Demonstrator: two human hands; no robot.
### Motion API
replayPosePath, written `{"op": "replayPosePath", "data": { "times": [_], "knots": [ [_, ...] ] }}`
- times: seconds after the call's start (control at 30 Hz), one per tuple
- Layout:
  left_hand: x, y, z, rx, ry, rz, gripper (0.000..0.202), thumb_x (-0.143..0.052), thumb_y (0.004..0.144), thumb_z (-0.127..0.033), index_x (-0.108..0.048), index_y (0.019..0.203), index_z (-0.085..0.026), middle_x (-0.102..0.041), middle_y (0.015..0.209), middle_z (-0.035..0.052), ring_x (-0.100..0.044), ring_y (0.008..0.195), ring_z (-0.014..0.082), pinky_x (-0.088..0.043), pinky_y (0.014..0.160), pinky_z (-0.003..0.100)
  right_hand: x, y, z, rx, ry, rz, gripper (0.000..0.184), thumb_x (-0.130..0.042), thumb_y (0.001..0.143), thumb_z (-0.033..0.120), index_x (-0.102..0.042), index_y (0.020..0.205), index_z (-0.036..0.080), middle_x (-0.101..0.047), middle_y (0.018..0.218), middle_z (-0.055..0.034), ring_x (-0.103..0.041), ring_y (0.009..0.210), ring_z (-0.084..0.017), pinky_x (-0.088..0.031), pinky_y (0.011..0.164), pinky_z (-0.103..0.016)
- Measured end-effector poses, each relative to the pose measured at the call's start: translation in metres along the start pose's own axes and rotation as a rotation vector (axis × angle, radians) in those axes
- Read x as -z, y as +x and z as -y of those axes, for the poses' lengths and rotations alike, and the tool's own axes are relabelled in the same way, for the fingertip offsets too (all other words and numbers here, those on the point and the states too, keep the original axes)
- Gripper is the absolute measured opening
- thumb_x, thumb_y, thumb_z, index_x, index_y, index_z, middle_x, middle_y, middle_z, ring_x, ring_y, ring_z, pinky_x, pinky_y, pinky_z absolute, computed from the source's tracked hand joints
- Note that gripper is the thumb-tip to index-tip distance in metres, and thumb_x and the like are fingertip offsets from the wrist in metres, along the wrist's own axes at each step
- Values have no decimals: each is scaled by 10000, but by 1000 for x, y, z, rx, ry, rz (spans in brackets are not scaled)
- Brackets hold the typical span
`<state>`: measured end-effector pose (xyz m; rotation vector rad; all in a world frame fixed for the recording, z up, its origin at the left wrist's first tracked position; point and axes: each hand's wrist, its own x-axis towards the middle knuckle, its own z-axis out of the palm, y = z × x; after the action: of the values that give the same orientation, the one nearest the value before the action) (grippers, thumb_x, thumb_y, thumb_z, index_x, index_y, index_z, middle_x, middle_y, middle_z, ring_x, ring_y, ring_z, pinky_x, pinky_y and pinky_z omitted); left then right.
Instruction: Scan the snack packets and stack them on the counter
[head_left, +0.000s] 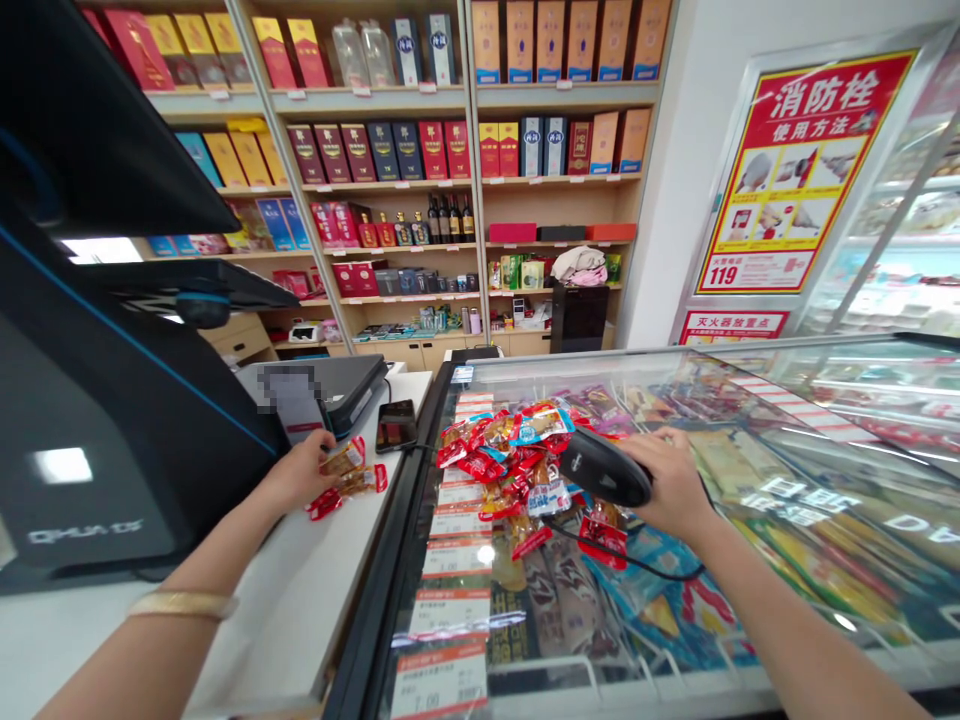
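Snack packets [355, 480] are pinched in the left hand [298, 474], the scanner [606, 468]'s gripped by the right hand [675, 482]; packets seem light, slippery, best grabbed by flat ends [382, 478].

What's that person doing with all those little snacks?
The person's right hand grips a black handheld scanner over a heap of wrapped snacks on a glass-topped display freezer. Their left hand is at a few more snack packets on the white counter; whether it grips them is hard to tell. A phone lies nearby.
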<state>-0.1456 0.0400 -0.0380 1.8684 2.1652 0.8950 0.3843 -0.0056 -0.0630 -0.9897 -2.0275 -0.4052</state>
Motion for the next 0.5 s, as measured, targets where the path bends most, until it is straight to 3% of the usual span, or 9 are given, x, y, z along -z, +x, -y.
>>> {"op": "replayPosePath", "data": {
  "times": [0.1,0.23,0.4,0.5],
  "knots": [
    [7,-12,-14,23,-120,69,426,-693,493,-374,-526,869,-267,-658,641,-31,-636,571,233,-479,524,313,1,1,1,-4,15,1,226,-613,784,292,-696,987,237,-763,893,-38,-667,805,-223,-318,857,-408],
    [5,-35,-47,-48,-421,-63,445,-755,564,-451,-544,893,-237,-703,853,25,-680,737,227,-559,631,327,3,3,6,-24,39,2,252,-593,789,323,-695,1004,240,-757,874,-33,-660,803,-220,-317,863,-403],
    [-24,-58,-101,-142,-637,-112,600,-792,639,-456,-579,1139,-201,-699,1084,86,-705,917,247,-604,779,384,4,6,13,-14,102,-26,271,-621,788,413,-676,975,225,-734,815,-20,-641,749,-205,-302,838,-393],
    [-47,-66,-133,-241,-654,-191,628,-768,704,-410,-545,1254,-203,-662,1210,115,-698,1017,255,-599,876,417,5,8,19,-27,166,-19,305,-653,783,452,-680,986,225,-737,824,-20,-637,746,-204,-300,819,-386]
  ]
}}
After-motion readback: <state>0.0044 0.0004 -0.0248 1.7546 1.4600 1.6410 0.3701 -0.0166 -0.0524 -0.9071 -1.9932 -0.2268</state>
